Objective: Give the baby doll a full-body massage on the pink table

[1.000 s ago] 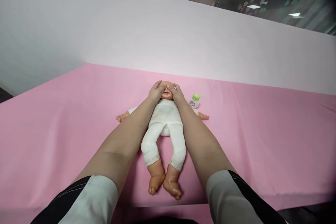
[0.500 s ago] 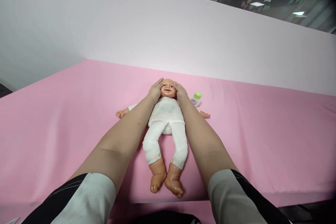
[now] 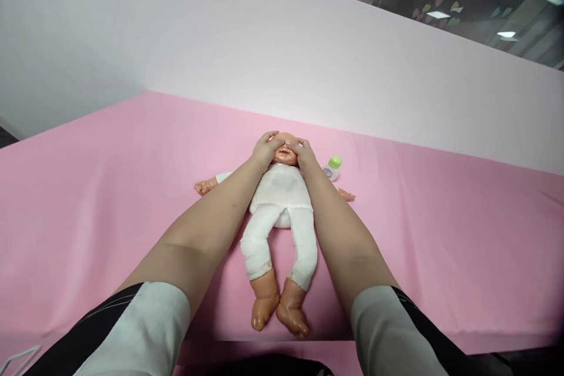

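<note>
On pink tabletop [image 3: 132, 200], baby doll [image 3: 279, 200] lies face up, feet toward camera. Left hand [image 3: 264, 150] and right hand [image 3: 304, 154] rest on doll's face, fingers spread flat over eyes and forehead, open grip, nothing clasped. Small green-capped bottle [image 3: 332, 167] stands just beside doll's head, right side.

Left hand [image 3: 264, 151] and right hand [image 3: 304, 154] outstretched, fingertips nearly meeting.
</note>
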### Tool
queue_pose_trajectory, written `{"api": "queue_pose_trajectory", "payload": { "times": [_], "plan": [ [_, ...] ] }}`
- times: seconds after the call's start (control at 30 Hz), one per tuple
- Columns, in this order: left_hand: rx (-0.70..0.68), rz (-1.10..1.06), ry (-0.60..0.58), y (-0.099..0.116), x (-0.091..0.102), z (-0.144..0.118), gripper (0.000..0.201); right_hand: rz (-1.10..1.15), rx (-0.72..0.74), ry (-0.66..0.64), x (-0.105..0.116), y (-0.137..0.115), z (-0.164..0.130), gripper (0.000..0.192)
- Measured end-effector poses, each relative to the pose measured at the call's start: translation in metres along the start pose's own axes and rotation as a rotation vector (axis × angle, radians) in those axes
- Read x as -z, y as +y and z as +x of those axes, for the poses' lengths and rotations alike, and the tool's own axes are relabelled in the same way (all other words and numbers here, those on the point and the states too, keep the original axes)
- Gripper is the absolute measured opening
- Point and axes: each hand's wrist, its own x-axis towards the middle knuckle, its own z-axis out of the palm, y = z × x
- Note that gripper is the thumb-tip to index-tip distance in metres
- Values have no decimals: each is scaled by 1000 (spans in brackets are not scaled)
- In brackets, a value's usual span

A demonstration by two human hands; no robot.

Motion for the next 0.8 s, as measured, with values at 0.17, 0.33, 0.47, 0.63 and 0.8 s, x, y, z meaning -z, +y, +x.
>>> {"api": "queue_pose_trajectory", "payload": {
  "times": [0.17, 0.33, 0.47, 0.63, 0.8],
  "plan": [
    [11, 36, 24, 4, -4, 0, 57, -60, -47, 60, -1, 0, 6, 63],
    [11, -7, 20, 1, -5, 4, 56, 49, -7, 20, 0, 5, 8, 45],
    [29, -84, 9, -1, -2, 5, 61, 180, -31, -53, 4, 5, 5, 36],
    [53, -125, 46, -3, 0, 7, 54, 167, -59, 25, 12, 4, 3, 38],
    [-11, -121, -2, -6, 0, 6, 45, 141, 6, -48, 8, 7, 5, 45]
  ]
}}
